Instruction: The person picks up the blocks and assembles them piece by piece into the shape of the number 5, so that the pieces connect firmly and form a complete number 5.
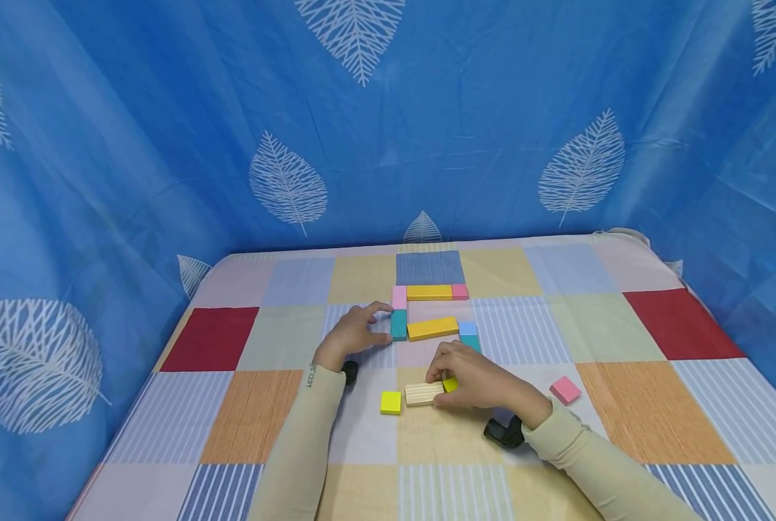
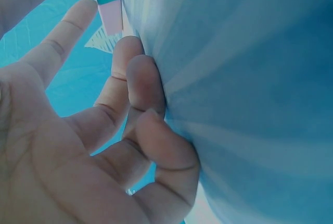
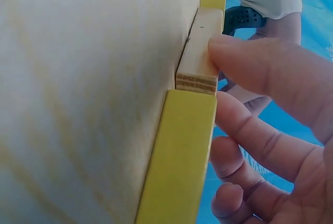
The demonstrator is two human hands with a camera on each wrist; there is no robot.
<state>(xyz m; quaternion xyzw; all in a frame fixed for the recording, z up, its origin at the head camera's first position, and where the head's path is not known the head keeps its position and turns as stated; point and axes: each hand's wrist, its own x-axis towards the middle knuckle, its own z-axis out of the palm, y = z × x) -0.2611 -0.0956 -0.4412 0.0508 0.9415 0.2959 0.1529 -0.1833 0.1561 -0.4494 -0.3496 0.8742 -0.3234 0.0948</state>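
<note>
By the right hand (image 1: 475,378), a small pale wooden block with a ridged top (image 1: 420,394) is pinched between thumb and index finger, the block being laid flat on a patchwork cloth (image 1: 362,434). Just right of the wooden block, a bright yellow block (image 3: 179,151) is partly covered by the same hand in the head view; just left of it, a small yellow square block (image 1: 391,402) is placed.

Beyond the wooden block and to its left, a teal rectangular block (image 1: 398,325) is touched along its side by the left hand (image 1: 351,334), which is held relaxed, index finger extended. Farther beyond the wooden block, a row is formed by a pale pink block (image 1: 399,297), a long orange-yellow block (image 1: 429,292) and a rose-pink block (image 1: 460,291). Nearer to the wooden block on that far side, a second long orange-yellow block (image 1: 433,328) is set slightly askew, with a light blue block (image 1: 467,328) at its right end. Well right of the wooden block, a separate pink block (image 1: 565,390) is left lying
</note>
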